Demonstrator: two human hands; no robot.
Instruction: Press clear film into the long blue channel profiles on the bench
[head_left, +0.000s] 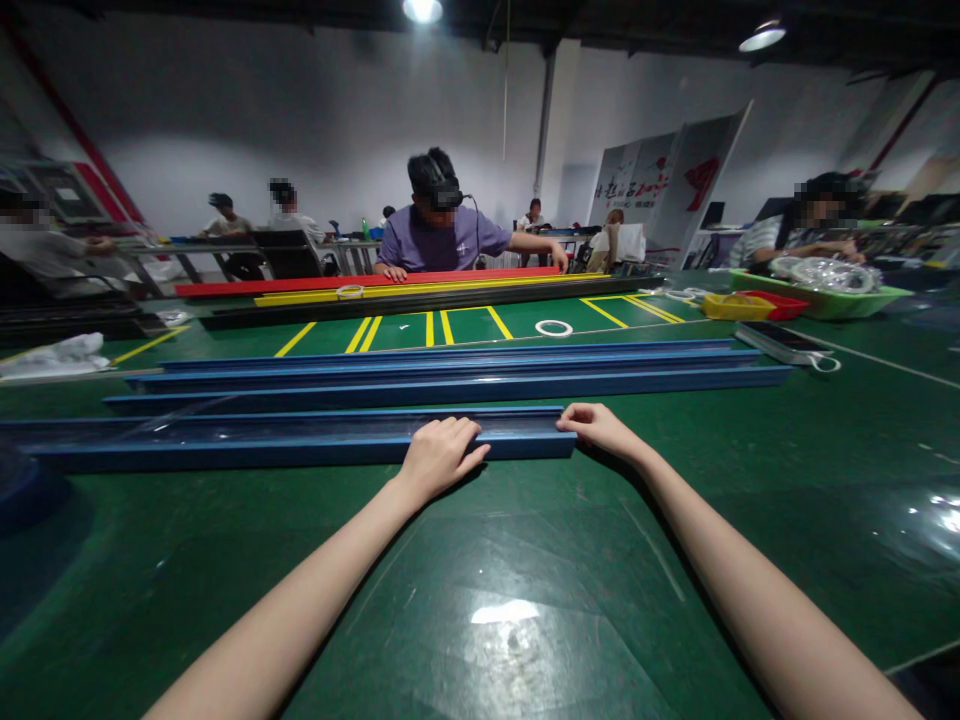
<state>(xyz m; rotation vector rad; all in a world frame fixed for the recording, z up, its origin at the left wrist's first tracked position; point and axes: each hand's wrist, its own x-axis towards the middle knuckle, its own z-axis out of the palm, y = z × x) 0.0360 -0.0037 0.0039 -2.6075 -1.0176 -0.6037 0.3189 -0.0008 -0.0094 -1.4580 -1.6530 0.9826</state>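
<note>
A long blue channel strip [517, 446] lies across the green table in front of me, its open trough facing up and its right end near the middle of the view. My left hand [442, 455] is closed over it a little short of that end, fingers across the trough and thumb along the near wall. At the very end of the strip, my right hand [596, 425] has thumb and fingertips pinched together. Whatever is between those fingertips is too small to make out. Clear, shiny film [172, 422] shows over the strip's left part.
Behind lie several more blue strips [465, 384], then a white ring [553, 328]. A co-worker [442, 235] across the table touches a red strip [480, 277]. To the right are a dark, flat device [784, 342], a yellow tray [739, 306] and a green basket [862, 303].
</note>
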